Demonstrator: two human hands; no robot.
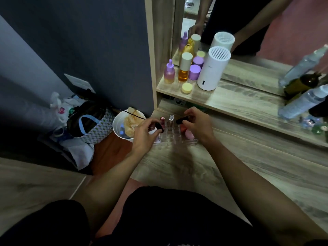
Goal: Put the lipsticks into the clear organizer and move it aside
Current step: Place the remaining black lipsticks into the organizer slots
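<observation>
A clear organizer (174,140) with a grid of slots stands on the low wooden surface between my hands. Upright in its back row are a dark pink lipstick (162,119) and a clear-capped tube (171,118). Pink items (189,135) sit at its right side. My left hand (144,134) grips a black lipstick (159,127) over the organizer's left edge. My right hand (197,125) holds another black lipstick (182,120), tilted, above the organizer's right half.
A white bin (118,127) with crumpled paper stands just left of the organizer, beside a patterned bag (95,128). The shelf above carries purple and amber bottles (184,71), a white cylinder (212,70) and clear spray bottles (301,103) before a mirror.
</observation>
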